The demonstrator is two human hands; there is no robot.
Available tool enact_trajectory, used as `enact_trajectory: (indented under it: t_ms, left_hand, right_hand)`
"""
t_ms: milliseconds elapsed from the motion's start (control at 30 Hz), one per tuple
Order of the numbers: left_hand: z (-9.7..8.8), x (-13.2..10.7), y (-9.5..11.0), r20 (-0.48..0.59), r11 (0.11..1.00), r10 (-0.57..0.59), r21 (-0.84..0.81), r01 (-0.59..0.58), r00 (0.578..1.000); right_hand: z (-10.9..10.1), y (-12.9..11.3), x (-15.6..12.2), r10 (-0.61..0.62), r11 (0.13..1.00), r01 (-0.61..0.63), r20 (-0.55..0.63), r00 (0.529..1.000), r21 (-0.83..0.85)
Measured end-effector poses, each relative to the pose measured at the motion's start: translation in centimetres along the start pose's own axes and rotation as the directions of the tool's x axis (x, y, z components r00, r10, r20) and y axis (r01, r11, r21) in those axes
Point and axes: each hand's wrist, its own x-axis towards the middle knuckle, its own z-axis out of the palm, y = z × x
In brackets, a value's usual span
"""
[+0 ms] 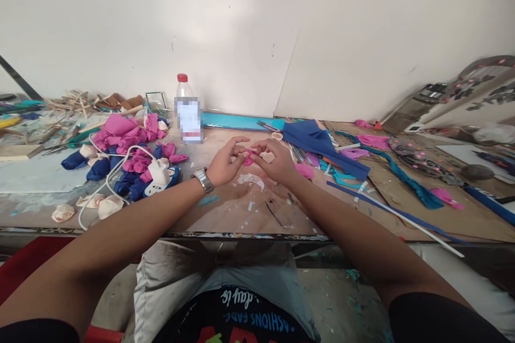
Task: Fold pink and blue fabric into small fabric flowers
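Observation:
Above the middle of the worktable (225, 209), both hands meet at a small crumpled pink piece (250, 157), paper or cloth; I cannot tell which. My left hand (229, 161), a metal watch on its wrist, pinches one side of it between thumb and fingers. On the other side, my right hand (276, 159) grips it with thumb and forefinger. Fingers cover much of the piece. Left of my hands lies a pile of pink (120, 131), blue and cream crumpled rosettes. Close to my right hand is a folded blue sheet (309, 139).
A red-capped bottle (182, 86) stands behind a phone with a blurred screen. A white plug (160, 172) and cable sit in a power strip by the rosettes. Blue and white strips (402, 220) lie at right, the white one past the table edge. A white wall rises behind.

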Motion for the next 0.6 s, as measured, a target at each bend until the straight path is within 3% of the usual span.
enact_trajectory:
  t_ms: [233,433,600]
  left_hand:
    - [-0.2,-0.1,0.3,0.010,0.992,0.028,0.126,-0.029,1.000]
    - [-0.1,0.2,-0.6,-0.001,0.998,-0.057,-0.020,0.056,0.998]
    - [-0.5,0.7,-1.1,-0.190,0.992,-0.128,-0.042,0.123,0.973]
  right_hand:
    - [-0.1,-0.1,0.2,-0.082,0.997,0.081,0.129,0.988,0.006]
    - [0.0,-0.3,0.3,-0.061,0.997,0.057,0.104,0.993,0.042]
    - [-0.1,-0.2,0.2,0.040,0.999,-0.040,0.012,0.999,0.028]
